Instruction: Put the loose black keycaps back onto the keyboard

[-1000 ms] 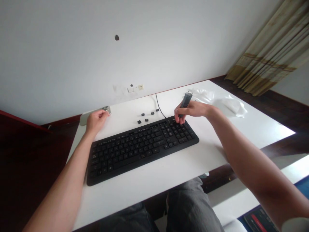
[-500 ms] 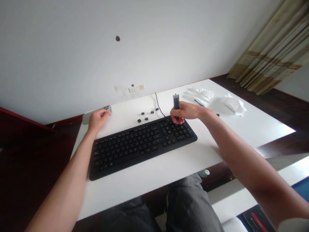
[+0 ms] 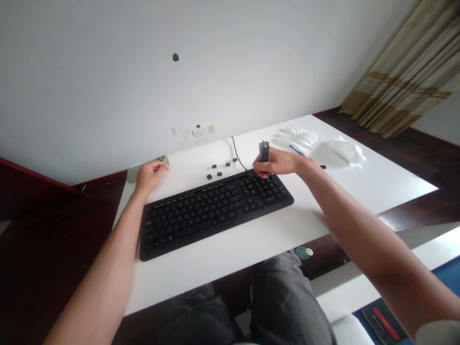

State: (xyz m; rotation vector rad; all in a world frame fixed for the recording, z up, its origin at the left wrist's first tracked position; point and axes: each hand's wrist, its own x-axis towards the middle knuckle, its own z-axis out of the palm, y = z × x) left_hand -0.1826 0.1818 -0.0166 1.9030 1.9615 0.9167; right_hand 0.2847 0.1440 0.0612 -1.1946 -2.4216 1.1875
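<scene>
My right hand (image 3: pixel 265 165) is wrapped around a dark, rectangular hand tool (image 3: pixel 264 150), which stands nearly upright with small prongs at its top. Its lower end is hidden by my fingers, above the number pad of a black keyboard (image 3: pixel 201 232). Whether the tool touches the keys I cannot tell. My left hand (image 3: pixel 150 175) rests with curled fingers on the table beyond the keyboard's left end, and nothing shows in it. Partly behind it lies a phone (image 3: pixel 132 173) with its camera lenses up. Several loose black keycaps (image 3: pixel 219 174) lie behind the keyboard.
The white table (image 3: pixel 223 275) meets the wall at the back. A black cable (image 3: pixel 237 152) runs back from the keyboard. Crumpled white plastic bags (image 3: pixel 347 152) and a thin blue stick (image 3: pixel 296 150) lie at right. A bottle (image 3: pixel 304 252) shows below the front edge.
The view has shifted slightly, so the keyboard and keycaps sit a little higher and further right. My right hand stays above the number pad, with the tool's top turned slightly.
</scene>
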